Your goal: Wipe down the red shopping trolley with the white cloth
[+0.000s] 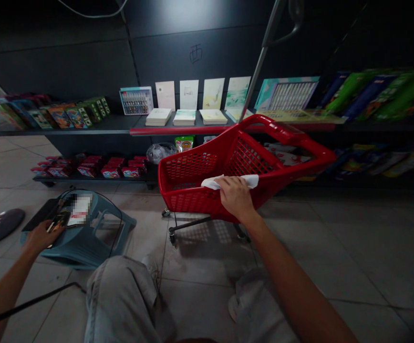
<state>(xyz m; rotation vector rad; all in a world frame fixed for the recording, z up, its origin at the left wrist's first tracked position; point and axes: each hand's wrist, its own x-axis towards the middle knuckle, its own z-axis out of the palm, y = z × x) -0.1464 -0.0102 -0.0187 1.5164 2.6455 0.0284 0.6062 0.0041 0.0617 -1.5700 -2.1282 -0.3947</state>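
Note:
My right hand [236, 196] presses a white cloth [250, 180] against the near rim of a red plastic shopping cart [192, 171] that stands tilted on the tiled floor in front of me. Off to the left, my left hand [41, 235] rests on a phone [58, 221] lying on a low teal plastic stool [96, 238]. A blurred white paper [80, 210] lies beside the phone. My knees in grey trousers [121, 295] fill the bottom of the view.
Dark shelves [85, 127] along the wall carry boxed toys, notebooks and card sets. A lower shelf holds red boxes [96, 167]. A metal pole [259, 71] leans above the cart. A black cable [31, 302] crosses the floor at the left.

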